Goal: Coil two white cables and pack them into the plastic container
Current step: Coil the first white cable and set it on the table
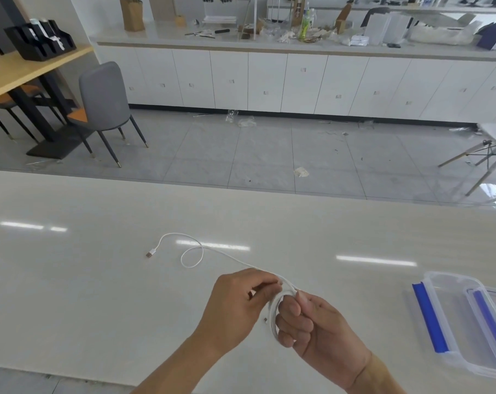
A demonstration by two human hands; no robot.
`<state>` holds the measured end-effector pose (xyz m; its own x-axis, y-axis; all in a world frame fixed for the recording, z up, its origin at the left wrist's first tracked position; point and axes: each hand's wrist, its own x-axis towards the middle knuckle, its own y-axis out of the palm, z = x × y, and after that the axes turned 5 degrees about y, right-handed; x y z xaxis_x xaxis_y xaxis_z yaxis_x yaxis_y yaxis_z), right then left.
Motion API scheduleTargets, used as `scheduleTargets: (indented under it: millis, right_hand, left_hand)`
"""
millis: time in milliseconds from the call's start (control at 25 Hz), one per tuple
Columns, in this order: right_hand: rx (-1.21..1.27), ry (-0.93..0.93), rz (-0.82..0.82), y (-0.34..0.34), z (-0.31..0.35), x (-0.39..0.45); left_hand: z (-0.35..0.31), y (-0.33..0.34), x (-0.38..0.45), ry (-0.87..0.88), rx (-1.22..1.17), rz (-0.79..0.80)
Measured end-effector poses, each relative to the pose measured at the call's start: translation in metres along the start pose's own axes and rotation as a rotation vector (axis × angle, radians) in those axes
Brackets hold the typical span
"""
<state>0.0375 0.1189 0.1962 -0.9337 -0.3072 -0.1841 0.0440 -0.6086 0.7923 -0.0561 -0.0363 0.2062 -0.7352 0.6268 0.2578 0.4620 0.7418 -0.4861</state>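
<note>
We are pinching the coil (280, 308) with the fingers (290, 309) of our right hand (317, 325), closed around the loops so they are not springing apart. Our left hand (241, 300) is gripping the cable (221, 253) just beside it, feeding slack. The free end is trailing across the tabletop (84, 280) to its plug (150, 253). The container (465, 322) is waiting open, well apart to the right; nothing is blocking the way.
</note>
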Motion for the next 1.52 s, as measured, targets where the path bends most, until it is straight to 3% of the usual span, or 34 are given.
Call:
scheduleTargets:
  millis: [80,160,560,960,1240,1520]
  right_hand:
    - [0.005,-0.031,-0.025,0.0,0.0,0.002]
    - [-0.013,-0.047,-0.046,-0.001,0.001,0.003]
    - [-0.135,-0.015,-0.079,-0.012,0.006,0.006]
    - [-0.341,0.082,-0.071,-0.016,0.007,0.01]
    - [-0.489,0.038,-0.144,-0.015,0.002,0.013]
    - [-0.66,0.0,-0.25,-0.01,-0.004,0.018]
  left_hand:
    - [-0.001,0.001,-0.001,-0.193,-0.259,0.017]
    - [-0.001,-0.001,-0.001,-0.267,-0.367,0.067]
    - [-0.001,-0.008,-0.007,-0.263,-0.513,0.344]
    - [0.008,0.01,-0.013,-0.256,-0.231,0.156]
    - [0.012,0.021,-0.02,-0.234,-0.236,0.014]
    - [0.02,0.028,-0.027,-0.223,-0.076,-0.093]
